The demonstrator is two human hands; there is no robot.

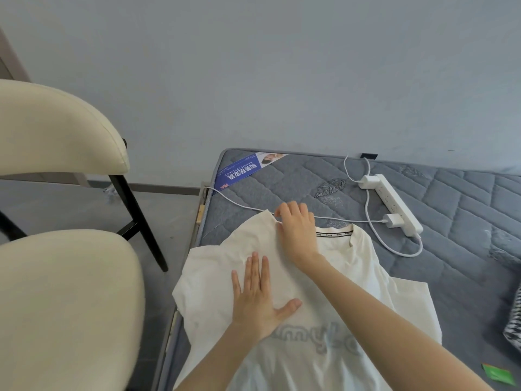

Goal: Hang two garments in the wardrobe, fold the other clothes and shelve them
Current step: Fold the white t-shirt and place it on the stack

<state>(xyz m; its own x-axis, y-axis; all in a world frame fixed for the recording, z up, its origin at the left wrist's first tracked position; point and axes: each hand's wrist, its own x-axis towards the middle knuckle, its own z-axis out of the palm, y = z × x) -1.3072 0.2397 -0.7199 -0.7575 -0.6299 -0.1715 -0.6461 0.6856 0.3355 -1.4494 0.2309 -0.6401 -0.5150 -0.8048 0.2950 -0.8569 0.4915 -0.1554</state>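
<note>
I judge we're mid-fold on the white T-shirt [361, 249], which lies spread on the mattress [451, 210] with one side turned in over the chest. The left hand [262, 294] lies flat, fingers straight and together, pressing the folded panel. Just beyond its fingertips the right hand [296, 230] bends its fingers over the shoulder edge; whether they pinch cloth I cannot tell. A charger cable [242, 205] runs right past those fingertips (mind it). Next, probably, the opposite side folds in. No wardrobe or shelf shows here.

Left hand [260, 294] flat, fingers straight; right hand [296, 230] beyond it, pinching shirt [363, 266] edge.
</note>
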